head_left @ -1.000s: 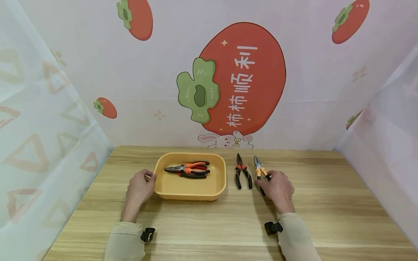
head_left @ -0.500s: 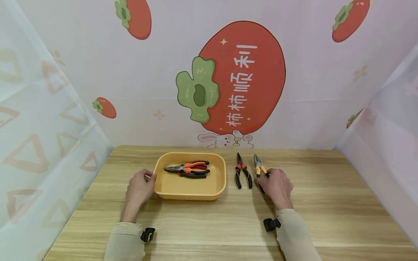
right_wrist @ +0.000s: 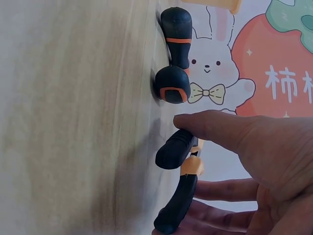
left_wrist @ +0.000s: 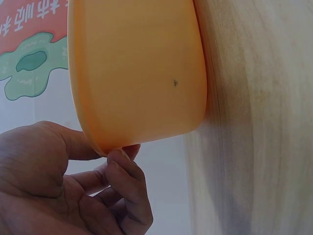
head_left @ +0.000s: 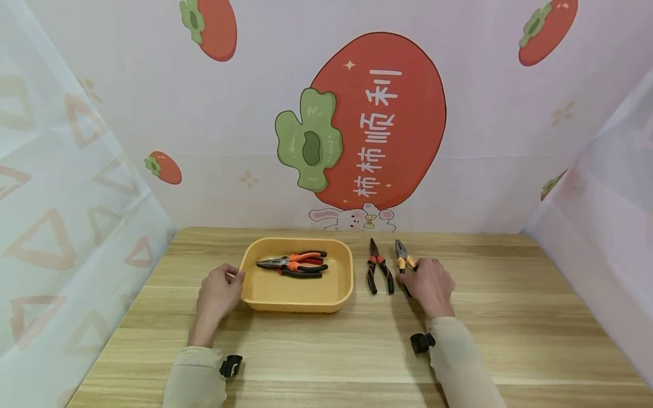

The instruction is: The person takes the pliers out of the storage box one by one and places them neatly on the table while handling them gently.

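My left hand (head_left: 219,292) pinches the left rim of a yellow plastic tray (head_left: 296,309); the left wrist view shows thumb and fingers at the rim of the tray (left_wrist: 142,73). In it lie long-nose pliers (head_left: 275,263) with orange-and-black handles, over a partly hidden red-handled tool (head_left: 314,262). To the right, my right hand (head_left: 430,286) grips combination pliers (head_left: 401,249) with yellow-and-black handles. In the right wrist view, the thumb presses one black handle (right_wrist: 173,151) while the fingers reach round the other.
Another pair of pliers (head_left: 374,249), with black-and-orange handles, lies spread on the wooden table (head_left: 326,351) between the tray and my right hand. A printed cloth backdrop (head_left: 245,192) rises behind the table, with more cloth along both sides.
My right hand has shifted slightly forward and to the left, and the yellow-handled pliers have moved a little with it. The left hand and the tray stay in place.
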The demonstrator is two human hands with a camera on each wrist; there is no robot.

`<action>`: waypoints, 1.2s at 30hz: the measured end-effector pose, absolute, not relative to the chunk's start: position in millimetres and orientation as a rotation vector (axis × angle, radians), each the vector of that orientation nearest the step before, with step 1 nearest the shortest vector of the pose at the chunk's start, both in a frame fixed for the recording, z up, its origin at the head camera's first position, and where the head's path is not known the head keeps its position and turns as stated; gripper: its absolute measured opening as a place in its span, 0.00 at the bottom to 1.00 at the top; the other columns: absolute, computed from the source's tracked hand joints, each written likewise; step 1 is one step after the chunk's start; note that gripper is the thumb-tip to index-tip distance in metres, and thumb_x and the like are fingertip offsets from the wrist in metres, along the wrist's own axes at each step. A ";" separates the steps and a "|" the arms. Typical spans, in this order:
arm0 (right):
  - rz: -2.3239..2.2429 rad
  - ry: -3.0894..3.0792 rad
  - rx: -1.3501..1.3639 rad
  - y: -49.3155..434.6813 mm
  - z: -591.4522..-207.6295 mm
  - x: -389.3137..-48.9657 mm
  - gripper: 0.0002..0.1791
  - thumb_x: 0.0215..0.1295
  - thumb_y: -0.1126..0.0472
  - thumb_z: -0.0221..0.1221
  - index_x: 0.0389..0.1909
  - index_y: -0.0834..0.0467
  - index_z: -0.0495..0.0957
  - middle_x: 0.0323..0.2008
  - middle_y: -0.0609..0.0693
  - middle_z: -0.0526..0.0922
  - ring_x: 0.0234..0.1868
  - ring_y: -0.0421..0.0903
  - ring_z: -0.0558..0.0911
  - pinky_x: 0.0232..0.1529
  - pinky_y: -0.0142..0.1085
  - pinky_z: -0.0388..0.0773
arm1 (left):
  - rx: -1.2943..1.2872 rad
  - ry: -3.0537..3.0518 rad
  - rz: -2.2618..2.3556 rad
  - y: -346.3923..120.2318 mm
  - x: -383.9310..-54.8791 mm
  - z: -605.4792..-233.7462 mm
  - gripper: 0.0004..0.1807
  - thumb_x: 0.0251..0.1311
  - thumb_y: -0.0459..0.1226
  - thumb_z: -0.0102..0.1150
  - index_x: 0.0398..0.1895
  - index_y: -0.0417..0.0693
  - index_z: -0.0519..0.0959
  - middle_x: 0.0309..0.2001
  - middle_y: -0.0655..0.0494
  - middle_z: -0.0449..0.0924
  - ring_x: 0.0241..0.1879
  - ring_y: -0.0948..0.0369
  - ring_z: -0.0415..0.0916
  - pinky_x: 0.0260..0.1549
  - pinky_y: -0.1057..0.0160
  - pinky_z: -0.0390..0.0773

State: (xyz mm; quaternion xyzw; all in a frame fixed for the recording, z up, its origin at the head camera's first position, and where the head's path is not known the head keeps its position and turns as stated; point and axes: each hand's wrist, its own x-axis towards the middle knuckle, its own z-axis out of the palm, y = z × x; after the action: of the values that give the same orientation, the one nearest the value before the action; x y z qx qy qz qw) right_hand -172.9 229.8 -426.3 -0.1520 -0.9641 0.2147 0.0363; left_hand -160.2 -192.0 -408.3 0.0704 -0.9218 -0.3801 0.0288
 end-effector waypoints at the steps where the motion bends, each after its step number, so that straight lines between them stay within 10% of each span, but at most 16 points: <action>1: 0.650 -2.966 -0.467 229.6 -425.6 -173.8 0.24 0.56 0.45 0.72 0.21 0.57 0.71 0.21 0.51 0.65 0.21 0.47 0.64 0.22 0.40 0.57 | 0.218 -2.842 -1.173 -191.9 -160.0 -408.1 0.14 0.72 0.40 0.53 0.46 0.35 0.80 0.32 0.46 0.81 0.27 0.55 0.77 0.24 0.58 0.73; 36: 0.541 -3.064 -0.534 224.2 -427.0 -185.9 0.27 0.59 0.43 0.70 0.20 0.56 0.67 0.21 0.51 0.65 0.22 0.49 0.66 0.25 0.43 0.63 | 0.220 -2.835 -1.172 -192.2 -159.8 -408.3 0.14 0.72 0.39 0.54 0.44 0.36 0.80 0.30 0.47 0.81 0.26 0.55 0.76 0.24 0.59 0.72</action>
State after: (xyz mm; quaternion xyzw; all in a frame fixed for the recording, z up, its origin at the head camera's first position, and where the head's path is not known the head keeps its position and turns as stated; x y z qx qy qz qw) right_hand -185.9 224.2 -427.0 -0.1693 -0.9705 0.1713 -0.0078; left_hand -159.8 -192.2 -408.3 0.0716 -0.9213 -0.3808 0.0331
